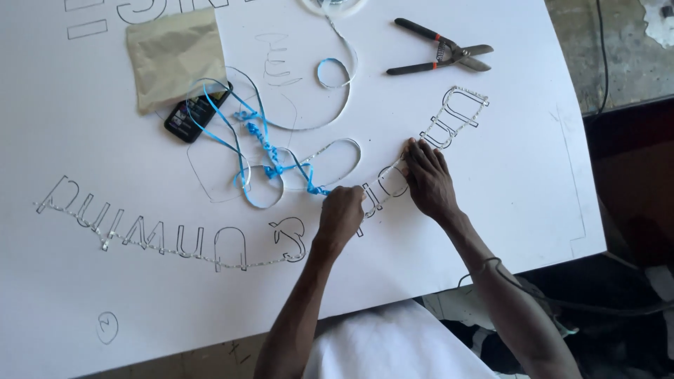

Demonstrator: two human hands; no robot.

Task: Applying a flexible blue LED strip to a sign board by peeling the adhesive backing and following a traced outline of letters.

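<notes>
1. Big white counter [491,210] carried cut letter outlines in an arc.
2. The letter strip [382,189] under both hands ran diagonally, rising toward the snips [442,50].
3. Right hand [428,179] lay flat, fingers pressed together on its upper stretch.
4. Left hand [340,214] was curled, pinching the strip's lower end, right beside the blue ribbon [263,151].

left hand [341,214]: I see it closed over the strip [337,151]; the grip underneath is hidden.
right hand [427,175]: its fingertips cover the strip beside the left hand.
roll [335,5]: cut off by the top edge, above the left hand.
phone [196,112]: partly under the paper bag [175,56].
board lettering: too small to tell.
</notes>
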